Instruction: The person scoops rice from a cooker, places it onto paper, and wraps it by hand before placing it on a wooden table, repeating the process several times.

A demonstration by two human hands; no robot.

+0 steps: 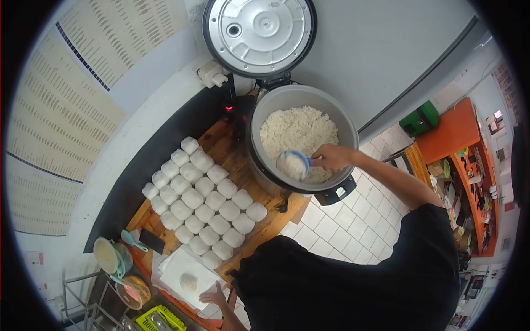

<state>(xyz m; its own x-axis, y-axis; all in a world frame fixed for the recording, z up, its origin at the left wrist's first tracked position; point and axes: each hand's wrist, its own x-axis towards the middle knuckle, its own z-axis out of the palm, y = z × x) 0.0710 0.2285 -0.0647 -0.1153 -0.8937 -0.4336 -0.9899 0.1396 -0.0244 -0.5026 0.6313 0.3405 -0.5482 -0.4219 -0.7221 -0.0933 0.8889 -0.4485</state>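
Note:
My right hand [331,158] is closed round the handle of a blue ladle [297,156] filled with white rice. It is over the near side of a large rice cooker [348,128], whose pot holds a heap of cooked rice [298,129]. My left hand [214,296], fingers stretched out, rests at the right edge of a stack of white paper sheets [182,263]. On the top sheet lies a small mound of rice [189,283]. Rows of white wrapped parcels [204,201] cover part of the wooden counter beyond the paper.
The cooker's metal lid [265,36] stands raised against the wall. A dark phone-like slab [152,241] and a turquoise spoon [132,239] lie left of the paper. Tubs of food [132,292] and a yellow rack [160,319] are at lower left. Orange shelving [469,182] stands at right.

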